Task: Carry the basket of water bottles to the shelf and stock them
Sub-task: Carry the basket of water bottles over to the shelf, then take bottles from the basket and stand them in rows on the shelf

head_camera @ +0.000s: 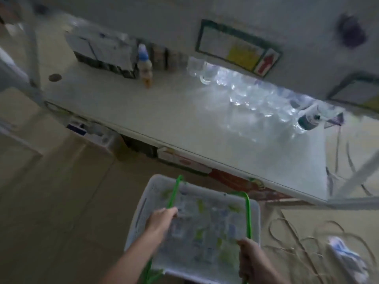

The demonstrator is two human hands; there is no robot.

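Note:
A white plastic basket (pixel 143 203) with green handles hangs low in front of me, packed with several water bottles (pixel 205 232) lying inside. My left hand (pixel 161 219) is shut on the left green handle (pixel 174 193). My right hand (pixel 251 256) is shut on the right green handle (pixel 248 212). Ahead stands a white shelf surface (pixel 164 111), with a row of clear bottles (pixel 256 95) standing along its back right. The picture is blurred by motion.
On the shelf sit a blue-capped bottle (pixel 144 66), grey boxes (pixel 102 50) at the back left and a dark object (pixel 307 120) at the right. Boxes (pixel 184 160) lie under the shelf edge. Cables (pixel 297 238) and a crumpled wrapper (pixel 346 257) lie on the floor at right.

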